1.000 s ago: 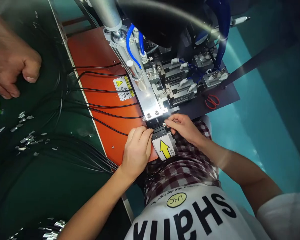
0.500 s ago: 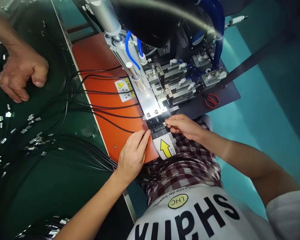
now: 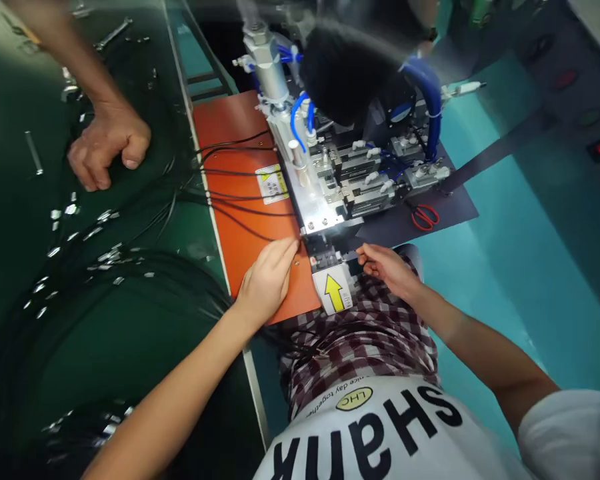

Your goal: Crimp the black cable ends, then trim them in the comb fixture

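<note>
My left hand (image 3: 264, 280) is over the orange board, its fingertips pinched on a thin black cable (image 3: 253, 231) beside the machine's feed block (image 3: 325, 257). My right hand (image 3: 387, 270) is curled shut to the right of that block, apart from it. Whether anything small sits in its pinch, I cannot make out. Between the hands is a white plate with a yellow arrow (image 3: 335, 292). Above them stands the metal press machine (image 3: 317, 200) with its cylinder and blue air hoses. Several more black cables run from the left into its side.
The orange board (image 3: 245, 280) adjoins a green table (image 3: 145, 340) with bundled cables and shiny metal ends (image 3: 113, 253). Another person's hand (image 3: 111, 143) rests there, near a wrench (image 3: 114, 33). Red-handled scissors (image 3: 425, 217) lie on the dark plate at right.
My right hand has moved right, away from the feed block. My left hand stays by the block's left side with the cable. The camera view has shifted, showing more of the table's far side.
</note>
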The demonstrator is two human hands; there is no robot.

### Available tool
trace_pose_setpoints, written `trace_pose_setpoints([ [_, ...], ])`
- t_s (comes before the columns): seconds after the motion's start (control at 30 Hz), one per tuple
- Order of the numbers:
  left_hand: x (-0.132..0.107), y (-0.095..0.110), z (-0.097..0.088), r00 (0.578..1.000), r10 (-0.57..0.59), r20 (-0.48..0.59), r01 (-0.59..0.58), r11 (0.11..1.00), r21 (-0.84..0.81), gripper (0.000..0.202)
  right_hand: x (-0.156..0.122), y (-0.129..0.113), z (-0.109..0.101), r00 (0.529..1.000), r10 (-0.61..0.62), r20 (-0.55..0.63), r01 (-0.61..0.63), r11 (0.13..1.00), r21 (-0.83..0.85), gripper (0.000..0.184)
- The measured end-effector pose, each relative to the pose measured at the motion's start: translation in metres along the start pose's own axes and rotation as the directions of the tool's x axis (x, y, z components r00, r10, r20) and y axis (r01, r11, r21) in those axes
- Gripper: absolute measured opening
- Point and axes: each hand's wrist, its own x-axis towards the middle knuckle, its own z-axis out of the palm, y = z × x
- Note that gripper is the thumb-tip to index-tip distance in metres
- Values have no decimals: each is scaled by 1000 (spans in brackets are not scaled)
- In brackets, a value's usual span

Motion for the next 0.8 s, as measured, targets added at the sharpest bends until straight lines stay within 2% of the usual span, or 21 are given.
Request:
trace_pose_setpoints([
  [0.1,8,-13,-32,998,-24,52,27,997,-67,41,-13,0,-6,999,-30,-20,30,999,-23,42],
  [0.17,-1,-16,-64,986,24,165,-2,992,-130,34,-22,-2,-15,997,-45,-62,41,997,-63,39],
  [0.2,-10,-15,-79,964,71,256,-34,989,-147,31,-26,-3,-21,995,-51,-82,44,996,-82,36],
  [0.27,-32,-10,-104,886,149,439,-107,987,-119,25,-33,-7,-31,993,-60,-97,48,991,-126,30],
  [0.33,-52,-6,-116,816,150,558,-171,985,-15,24,-38,-10,-35,995,-60,-83,47,987,-153,24],
  [0.4,-63,-9,-119,795,120,594,-193,979,61,26,-41,-14,-32,996,-66,-64,55,986,-160,22],
  [0.47,-62,-16,-120,777,112,619,-149,989,8,24,-44,-17,-26,996,-78,-41,70,983,-172,23],
  [0.53,-53,-23,-126,757,106,645,-18,990,-141,18,-46,-20,-20,996,-89,-17,84,977,-195,25],
  [0.6,-40,-21,-138,759,74,647,126,958,-257,11,-50,-22,-16,996,-93,3,91,973,-211,24],
  [0.67,-27,-6,-149,806,1,592,166,959,-228,9,-56,-26,-11,994,-107,15,108,971,-215,23],
  [0.73,-16,19,-152,852,-15,524,81,991,-103,10,-61,-29,-4,991,-131,33,135,965,-224,22],
  [0.8,-6,46,-142,845,98,526,-86,995,-47,12,-63,-32,5,984,-164,64,175,954,-245,21],
])
